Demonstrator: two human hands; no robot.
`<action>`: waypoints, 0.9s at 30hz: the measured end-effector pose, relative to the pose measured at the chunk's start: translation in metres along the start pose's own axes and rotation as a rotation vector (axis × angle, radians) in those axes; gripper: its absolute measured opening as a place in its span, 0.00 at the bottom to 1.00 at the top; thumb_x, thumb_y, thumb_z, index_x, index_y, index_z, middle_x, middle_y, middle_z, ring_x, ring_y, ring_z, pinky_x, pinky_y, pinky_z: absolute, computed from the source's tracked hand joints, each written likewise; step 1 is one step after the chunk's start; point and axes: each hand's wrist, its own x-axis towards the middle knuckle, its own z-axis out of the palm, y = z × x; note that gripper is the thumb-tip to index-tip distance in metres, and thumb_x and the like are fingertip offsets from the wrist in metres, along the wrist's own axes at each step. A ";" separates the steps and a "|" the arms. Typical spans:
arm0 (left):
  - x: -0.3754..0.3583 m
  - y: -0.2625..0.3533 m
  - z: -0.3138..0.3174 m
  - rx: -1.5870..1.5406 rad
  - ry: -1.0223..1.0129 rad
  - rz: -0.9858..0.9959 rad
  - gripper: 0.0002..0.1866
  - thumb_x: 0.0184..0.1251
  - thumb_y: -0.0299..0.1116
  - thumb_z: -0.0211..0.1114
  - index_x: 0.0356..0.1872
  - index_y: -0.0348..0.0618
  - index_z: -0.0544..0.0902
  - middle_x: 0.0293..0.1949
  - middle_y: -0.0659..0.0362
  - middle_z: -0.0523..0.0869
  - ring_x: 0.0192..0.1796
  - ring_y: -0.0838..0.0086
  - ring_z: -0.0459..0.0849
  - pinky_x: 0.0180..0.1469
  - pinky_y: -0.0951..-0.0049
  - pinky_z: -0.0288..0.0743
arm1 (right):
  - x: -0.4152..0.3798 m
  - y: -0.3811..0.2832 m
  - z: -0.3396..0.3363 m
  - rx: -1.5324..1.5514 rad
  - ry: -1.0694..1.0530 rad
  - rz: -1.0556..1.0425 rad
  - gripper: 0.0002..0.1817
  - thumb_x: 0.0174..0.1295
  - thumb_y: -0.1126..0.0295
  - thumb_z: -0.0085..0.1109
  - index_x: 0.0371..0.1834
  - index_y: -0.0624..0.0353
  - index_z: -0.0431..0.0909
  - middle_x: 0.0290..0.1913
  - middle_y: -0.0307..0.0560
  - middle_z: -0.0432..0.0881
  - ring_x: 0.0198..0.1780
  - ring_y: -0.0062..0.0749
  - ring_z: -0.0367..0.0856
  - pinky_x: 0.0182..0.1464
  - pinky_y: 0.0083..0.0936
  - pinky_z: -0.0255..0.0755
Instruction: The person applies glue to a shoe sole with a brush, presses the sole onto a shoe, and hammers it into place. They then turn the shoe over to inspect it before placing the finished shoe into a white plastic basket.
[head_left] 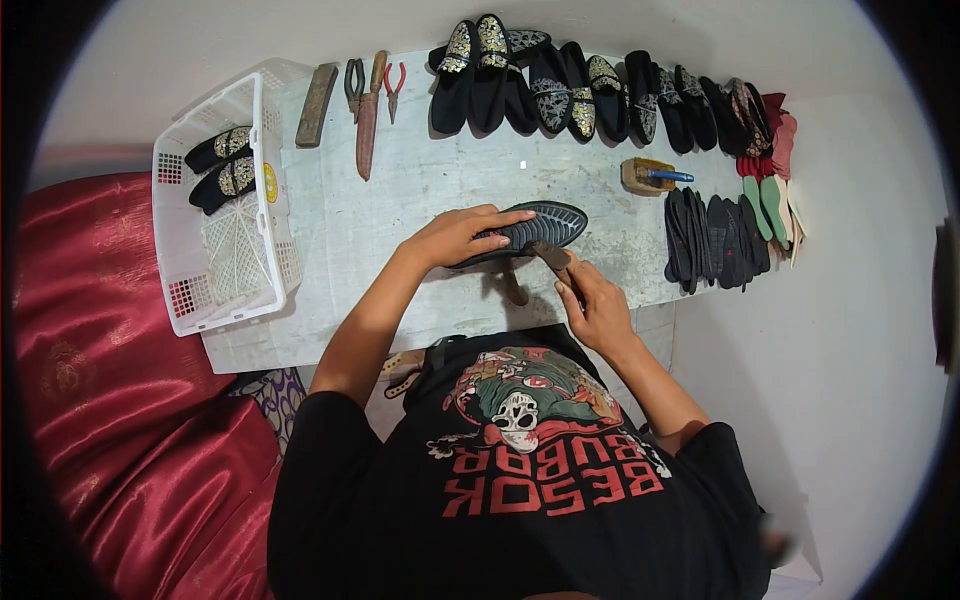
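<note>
A shoe [545,228] lies sole-up in front of me, its black ridged outsole facing the camera and its pointed toe to the right. My left hand [452,238] grips it from the left, fingers across the sole. My right hand [597,307] is closed around a brown, flat-ended tool [550,257], whose tip rests at the near edge of the sole; I cannot tell its exact kind. Just below the shoe, a rounded wooden piece [516,290] sticks out toward me, its other end hidden under the shoe.
At the back left lie a sharpening stone [317,105], dark pincers [354,88], a sheathed knife [368,135] and red-handled pliers [394,92]. A white basket [285,240] holds decorated shoes. Several shoes [490,100] line the back; soles [715,240] and a small box [645,177] sit right.
</note>
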 end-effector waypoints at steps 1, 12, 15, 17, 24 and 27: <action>-0.003 0.001 0.004 0.004 0.000 0.002 0.31 0.79 0.43 0.60 0.81 0.73 0.67 0.55 0.53 0.85 0.58 0.55 0.85 0.61 0.59 0.78 | 0.002 0.000 -0.001 -0.006 0.001 0.005 0.26 0.72 0.67 0.59 0.74 0.53 0.71 0.42 0.53 0.84 0.38 0.57 0.86 0.38 0.46 0.80; -0.048 -0.004 0.031 -0.729 0.285 -0.442 0.29 0.74 0.44 0.69 0.73 0.48 0.78 0.53 0.47 0.88 0.56 0.62 0.86 0.61 0.65 0.77 | 0.013 -0.025 -0.012 -0.072 -0.063 0.010 0.26 0.74 0.64 0.58 0.75 0.50 0.70 0.43 0.54 0.84 0.37 0.59 0.86 0.38 0.48 0.80; -0.045 -0.021 0.036 -0.527 0.357 -0.250 0.28 0.75 0.40 0.68 0.72 0.43 0.79 0.59 0.49 0.87 0.61 0.65 0.84 0.67 0.66 0.73 | 0.015 -0.021 -0.006 -0.075 -0.101 -0.017 0.26 0.74 0.63 0.57 0.75 0.50 0.70 0.42 0.54 0.83 0.37 0.59 0.86 0.38 0.49 0.80; -0.047 -0.025 0.036 -0.496 0.349 -0.260 0.28 0.74 0.40 0.69 0.72 0.42 0.79 0.59 0.48 0.87 0.61 0.65 0.84 0.67 0.66 0.73 | 0.014 -0.018 -0.003 -0.085 -0.118 -0.025 0.27 0.74 0.63 0.57 0.75 0.50 0.69 0.43 0.54 0.83 0.37 0.60 0.86 0.38 0.50 0.79; -0.045 -0.016 0.034 -0.495 0.369 -0.250 0.27 0.75 0.39 0.68 0.71 0.40 0.79 0.61 0.48 0.86 0.64 0.66 0.83 0.69 0.66 0.73 | 0.023 -0.022 0.000 -0.094 -0.158 -0.024 0.28 0.74 0.62 0.57 0.77 0.50 0.68 0.44 0.54 0.83 0.37 0.59 0.86 0.39 0.50 0.81; -0.045 -0.022 0.039 -0.531 0.374 -0.247 0.27 0.75 0.37 0.68 0.71 0.39 0.79 0.62 0.48 0.86 0.64 0.66 0.83 0.69 0.66 0.74 | 0.024 -0.030 0.002 -0.126 -0.208 -0.023 0.29 0.74 0.62 0.57 0.77 0.50 0.68 0.45 0.53 0.83 0.37 0.59 0.86 0.39 0.50 0.81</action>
